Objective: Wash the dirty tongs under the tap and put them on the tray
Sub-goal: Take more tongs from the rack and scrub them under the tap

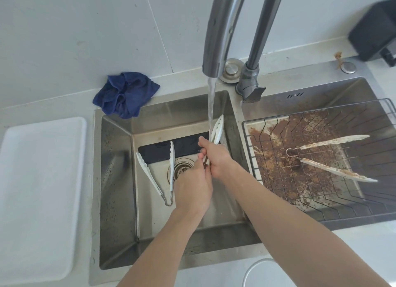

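Observation:
Water runs from the tap onto a pair of white tongs held closed over the left sink. My right hand grips the tongs around their middle. My left hand holds their lower handle end, which is hidden between my hands. A second pair of white tongs lies open on the sink floor beside the drain. A third pair of tongs, stained brown, lies on the wire rack over the right sink. The white tray sits on the counter at the left.
A crumpled blue cloth lies at the left sink's back corner. The right sink under the rack is smeared with brown residue. A black appliance stands at the back right. A white round rim shows at the bottom edge.

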